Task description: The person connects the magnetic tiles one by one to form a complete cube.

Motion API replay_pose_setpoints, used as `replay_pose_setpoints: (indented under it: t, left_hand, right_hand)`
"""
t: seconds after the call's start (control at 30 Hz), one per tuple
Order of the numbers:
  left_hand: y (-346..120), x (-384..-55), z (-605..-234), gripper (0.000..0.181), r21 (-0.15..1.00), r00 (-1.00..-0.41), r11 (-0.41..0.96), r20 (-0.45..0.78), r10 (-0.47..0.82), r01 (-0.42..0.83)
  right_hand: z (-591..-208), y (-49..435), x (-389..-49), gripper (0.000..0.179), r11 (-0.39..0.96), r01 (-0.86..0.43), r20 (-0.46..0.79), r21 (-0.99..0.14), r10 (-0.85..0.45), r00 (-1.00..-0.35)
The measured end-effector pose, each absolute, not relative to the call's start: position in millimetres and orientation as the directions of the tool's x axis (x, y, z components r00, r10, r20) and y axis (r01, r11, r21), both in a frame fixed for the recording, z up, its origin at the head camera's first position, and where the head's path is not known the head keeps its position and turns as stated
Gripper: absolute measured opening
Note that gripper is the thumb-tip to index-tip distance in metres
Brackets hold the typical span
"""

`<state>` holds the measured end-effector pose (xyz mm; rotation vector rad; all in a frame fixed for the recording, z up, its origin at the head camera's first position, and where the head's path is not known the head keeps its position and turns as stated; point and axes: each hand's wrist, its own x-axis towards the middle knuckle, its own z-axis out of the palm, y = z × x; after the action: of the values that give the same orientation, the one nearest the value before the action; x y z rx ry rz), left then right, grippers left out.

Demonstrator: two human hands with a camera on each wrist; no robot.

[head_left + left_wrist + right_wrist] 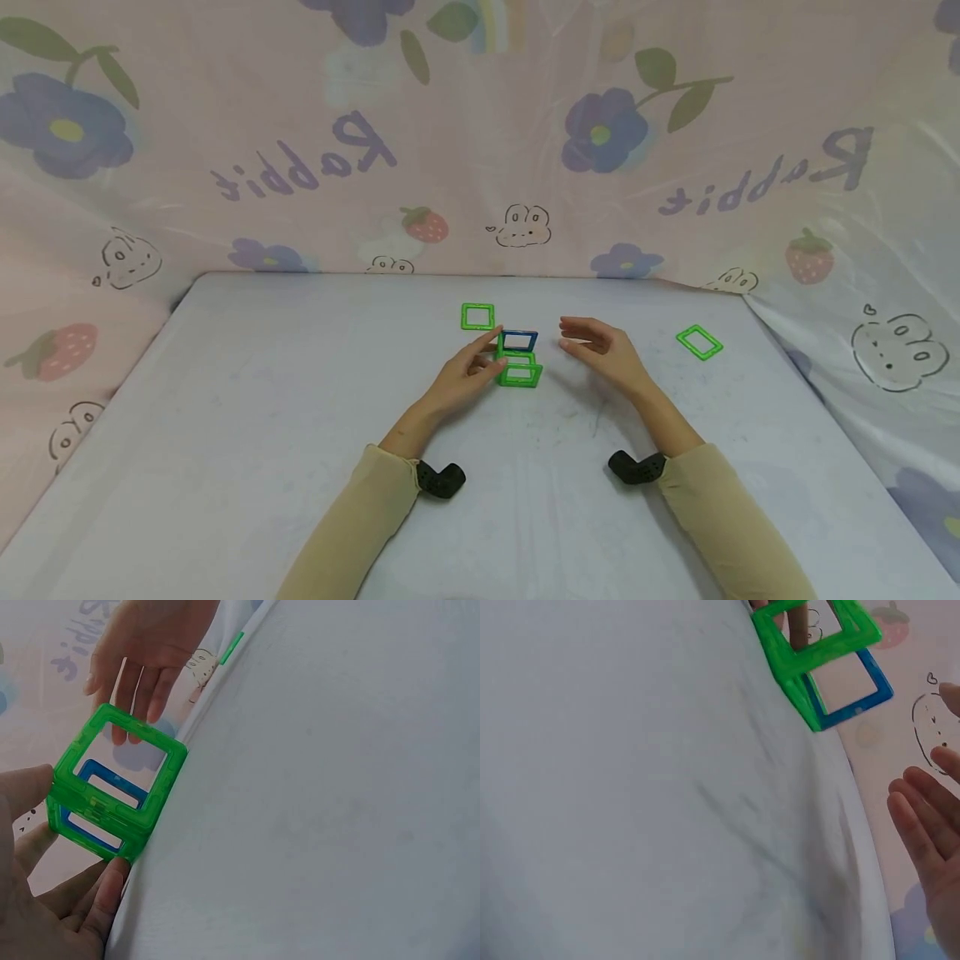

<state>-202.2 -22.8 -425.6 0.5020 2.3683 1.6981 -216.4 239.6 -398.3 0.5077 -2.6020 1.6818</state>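
Several square magnetic tiles stand joined as a partial cube at mid-table. Its front green tile (521,375) and back blue tile (518,340) are upright, with another green tile (518,357) between them. The left hand (465,372) holds the left side of the build, thumb near the front and a finger near the back. In the left wrist view its fingers (28,786) touch the edge of the green frames (169,784). To the right of the build, the right hand (606,354) hovers apart with relaxed fingers and nothing in them; the right wrist view shows the gap beside the blue tile (859,709).
One loose green tile (477,317) lies flat behind the build, slightly left. Another green tile (699,342) lies turned at an angle, farther right. The white table (247,400) meets a printed cloth backdrop (480,150) at the rear and sides.
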Motion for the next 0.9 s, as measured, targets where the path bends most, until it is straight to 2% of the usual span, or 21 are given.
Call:
replay_pose_setpoints:
  t: [0.43,0.9]
  left_hand:
    - [-21,-202,-426,0.059,0.927,-0.931,0.338,0.026,0.364,0.159]
    - [-22,-201,-426,0.059,0.925,-0.931,0.345,0.024,0.365,0.159]
  right_hand:
    - [-390,269,-226,0.044,0.501,-0.267,0.223,-0.823,-0.147,-0.964]
    - [-394,295,-231,0.047,0.546,-0.203,0.226,-0.813,-0.026,-0.974]
